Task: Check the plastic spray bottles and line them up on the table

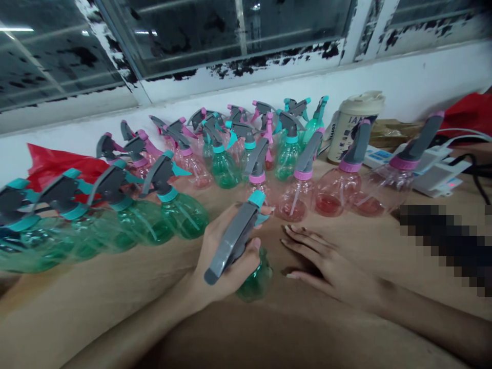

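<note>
My left hand [219, 256] is wrapped round the neck of a green spray bottle [255, 281] with a grey and teal trigger head. The bottle is near the front of the brown table, its lower part showing below my fingers. Just to its right, my right hand [323, 261] lies with fingers stretched out over the tabletop, holding nothing. Beyond my hands, a row of pink spray bottles [294, 205] stands on the right. Green spray bottles [184, 215] with teal collars line up on the left.
Several more green and pink bottles crowd the back by the wall [246, 92]. A cream lidded cup [351, 130] stands behind the pink row. White chargers [438, 174] with cables sit at the right. Red plastic [61, 164] lies behind the left row. A blurred-out dark patch covers the right edge.
</note>
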